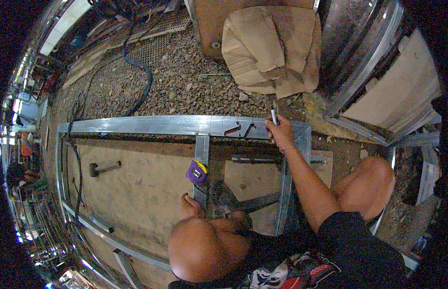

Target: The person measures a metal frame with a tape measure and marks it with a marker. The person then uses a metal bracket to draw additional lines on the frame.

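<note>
My right hand (280,131) is closed around a white marker (274,116) at the far bar of a silver metal frame (161,125). Slanted dark marks or cut-outs (232,129) show on that bar, just left of the hand. A purple and yellow tape measure (196,172) rests on the short crossbar (201,147). Beyond my bent left knee, some skin is visible near the crossbar's lower end; whether it is my left hand or a foot, I cannot tell.
A hammer (103,167) lies on the brown board (137,192) inside the frame. A dark cable (146,86) crosses the gravel (185,91) and drapes over the frame's left end. Cardboard (296,48) lies beyond the far bar. Metal frames (363,72) lean at the right.
</note>
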A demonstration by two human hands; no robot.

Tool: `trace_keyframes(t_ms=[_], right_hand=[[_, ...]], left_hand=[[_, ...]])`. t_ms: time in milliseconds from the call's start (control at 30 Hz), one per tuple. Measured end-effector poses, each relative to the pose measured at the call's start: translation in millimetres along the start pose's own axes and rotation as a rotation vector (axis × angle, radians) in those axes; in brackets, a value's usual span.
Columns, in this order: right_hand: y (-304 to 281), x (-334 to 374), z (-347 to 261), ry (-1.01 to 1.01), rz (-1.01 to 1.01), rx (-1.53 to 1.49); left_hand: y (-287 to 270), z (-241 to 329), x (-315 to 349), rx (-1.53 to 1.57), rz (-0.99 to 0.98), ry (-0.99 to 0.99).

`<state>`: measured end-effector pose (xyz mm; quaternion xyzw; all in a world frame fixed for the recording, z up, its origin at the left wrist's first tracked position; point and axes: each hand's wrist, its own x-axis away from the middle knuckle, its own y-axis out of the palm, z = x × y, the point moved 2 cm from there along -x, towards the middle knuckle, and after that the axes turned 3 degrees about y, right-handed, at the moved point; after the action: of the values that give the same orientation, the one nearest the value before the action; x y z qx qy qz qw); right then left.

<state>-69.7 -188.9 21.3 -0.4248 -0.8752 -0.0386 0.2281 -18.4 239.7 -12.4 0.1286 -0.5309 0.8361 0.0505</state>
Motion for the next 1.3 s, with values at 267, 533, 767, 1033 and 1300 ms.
trace_keyframes(t_ms=[267,533,767,1033,1300], right_hand=[[-1.2,-5.2,3.0,-0.013,0.001,0.016],[-1.5,-6.1,2.4,0.055,0.044,-0.111],[-2.7,-9.4,0.5,0.099,0.112,-0.103],[-0.4,-8.2,-2.0,0.099,0.079,-0.084],[-2.8,-7.9,-1.7,0.085,0.046,-0.069]], left_hand=[[-3.8,5.2,-0.9,0.02,0.001,0.013],[-8.2,10.7,2.4,0.026,-0.014,0.017],[-6.4,15.4,-1.7,0.008,-0.033,0.0],[-4.3,17.5,-3.8,-0.01,-0.043,-0.005],[-3.5,18.0,0.1,-0.008,-0.052,0.001]])
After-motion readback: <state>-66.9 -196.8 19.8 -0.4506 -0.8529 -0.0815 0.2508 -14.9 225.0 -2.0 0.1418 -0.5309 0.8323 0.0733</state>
